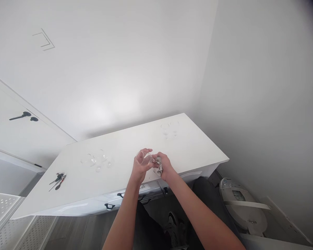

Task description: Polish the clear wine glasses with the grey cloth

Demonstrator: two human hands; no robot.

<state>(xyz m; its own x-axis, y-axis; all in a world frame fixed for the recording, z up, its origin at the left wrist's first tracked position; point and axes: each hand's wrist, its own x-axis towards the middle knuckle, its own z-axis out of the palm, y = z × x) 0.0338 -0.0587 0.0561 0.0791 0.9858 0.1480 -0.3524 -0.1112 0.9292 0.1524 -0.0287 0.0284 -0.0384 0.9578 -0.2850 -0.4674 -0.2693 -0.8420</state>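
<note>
My left hand (140, 168) is closed round the bowl of a clear wine glass (144, 158), held on its side above the near edge of a white table top (198, 152). My right hand (163, 166) is closed on a small grey cloth (160, 170) at the glass's stem end. Two clear glasses (97, 160) lie on the table to the left of my hands. More clear glasses (169, 130) stand near the far right corner.
A bunch of keys (57, 180) lies at the table's left end. Drawers with dark handles (109, 206) show under the top. A white appliance (241, 205) sits on the floor at right. A white perforated shelf (1, 205) is at lower left, a door handle (22, 115) above.
</note>
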